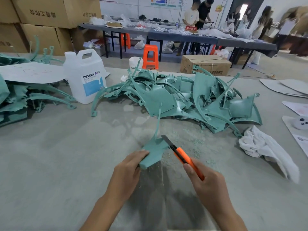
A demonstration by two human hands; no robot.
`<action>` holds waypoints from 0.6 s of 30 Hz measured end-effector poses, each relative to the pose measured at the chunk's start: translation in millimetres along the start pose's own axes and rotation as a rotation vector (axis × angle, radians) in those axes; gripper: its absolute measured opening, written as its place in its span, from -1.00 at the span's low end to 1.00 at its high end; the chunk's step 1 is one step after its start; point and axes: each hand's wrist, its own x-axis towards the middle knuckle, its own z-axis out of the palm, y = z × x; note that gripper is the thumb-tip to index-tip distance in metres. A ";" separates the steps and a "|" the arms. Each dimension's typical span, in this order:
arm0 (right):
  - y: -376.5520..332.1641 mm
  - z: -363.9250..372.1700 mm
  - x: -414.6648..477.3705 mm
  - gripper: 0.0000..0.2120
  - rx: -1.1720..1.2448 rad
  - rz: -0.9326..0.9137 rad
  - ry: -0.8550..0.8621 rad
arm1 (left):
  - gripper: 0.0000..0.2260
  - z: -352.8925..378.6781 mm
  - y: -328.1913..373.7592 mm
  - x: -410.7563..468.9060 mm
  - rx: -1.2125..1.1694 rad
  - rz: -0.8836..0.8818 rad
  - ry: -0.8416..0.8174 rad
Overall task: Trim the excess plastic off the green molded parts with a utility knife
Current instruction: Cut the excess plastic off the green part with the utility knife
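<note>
left hand (128, 169): fingers (141, 153) wrapped round the near end of a green part (154, 150), held over the tabletop (50, 164).
right hand (206, 182): clenched on the orange utility knife (182, 156), blade at the part's right edge.
room: open tabletop to the left; pile of green parts (191, 100) behind, white cloth (266, 147) well apart at right.
hidden: left fingers beneath the part; exact blade contact unclear.

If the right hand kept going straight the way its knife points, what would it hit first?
The green part that the left hand grips. The right hand holds the knife pointing forward and to the left, and its blade lies by that part's upper right edge; whether it touches is unclear.
</note>
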 end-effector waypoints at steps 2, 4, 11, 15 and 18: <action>-1.0 3.2 -0.5 -0.77 -0.013 -0.021 0.034 | -0.54 -1.7 0.3 1.0 -0.030 -0.033 0.022; -3.0 8.3 -6.1 -0.79 0.042 -0.051 0.017 | -0.58 -3.6 -1.3 1.4 -0.081 -0.076 0.063; 18.7 13.2 0.2 -0.76 0.114 -0.023 0.016 | -0.61 -2.7 -3.2 2.9 -0.116 -0.074 0.046; 17.4 24.2 -3.2 -0.69 0.165 0.064 0.145 | -0.56 -8.7 -6.2 1.5 -0.123 -0.077 0.013; 26.5 29.5 -5.3 -0.80 0.267 0.167 0.242 | -0.44 -12.9 -11.4 -5.5 0.163 -0.041 -0.114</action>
